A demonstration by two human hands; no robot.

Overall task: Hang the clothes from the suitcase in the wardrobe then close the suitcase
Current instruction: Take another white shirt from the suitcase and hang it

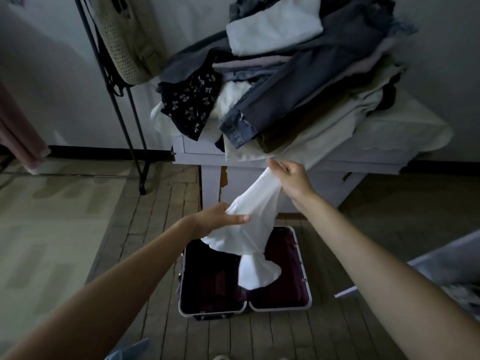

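White garment coming out of the suitcase; hanging not yet done

The suitcase [245,276] lies open on the wooden floor, and everything here is placed from it; directly above it hangs a white garment [249,229], its lower end trailing into the dark-lined interior; the right hand [291,176] pinches the top end, fingers curled on the cloth; the left hand [220,216] grips a bunched fold lower down, one finger stretched along it. Beyond the suitcase stands a pale table [259,157] heaped with folded clothes [298,81]; to the far left rises a black metal rack [124,113]. Judging by this, unpacking is nearly over, though dark items may remain inside, too dim to tell; hanging this piece and closing the suitcase are left.
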